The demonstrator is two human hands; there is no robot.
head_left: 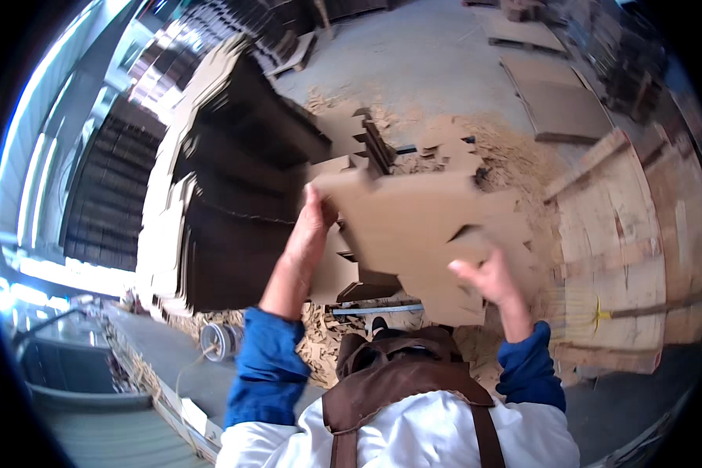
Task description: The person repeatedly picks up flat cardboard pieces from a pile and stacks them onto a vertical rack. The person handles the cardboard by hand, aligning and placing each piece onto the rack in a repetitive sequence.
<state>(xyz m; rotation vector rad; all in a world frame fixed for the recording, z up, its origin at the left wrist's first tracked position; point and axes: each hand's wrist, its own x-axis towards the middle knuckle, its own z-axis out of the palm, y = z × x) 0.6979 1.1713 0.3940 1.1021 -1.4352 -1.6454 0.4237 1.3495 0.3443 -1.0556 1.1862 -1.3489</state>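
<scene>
A flat brown cardboard sheet [413, 210] with notched edges lies level in front of me, blurred by motion. My left hand [313, 218] is closed on its left edge, with the fingers partly hidden by the board. Over the right part of the sheet is my right hand [493, 279], its thumb stretched out to the left and apart from the fingers, which are smeared. A dark, curved gap [466, 232] shows in the board just above that hand. More cut cardboard [335, 273] sits under and beside the sheet, next to my left wrist.
A tall stack of cardboard blanks [168, 242] stands close on the left. Wooden pallets [612, 249] lie on the right, with a flat board [558, 97] beyond them. Cardboard scraps [515, 160] litter the floor. A bucket-like container [220, 342] stands near my left elbow.
</scene>
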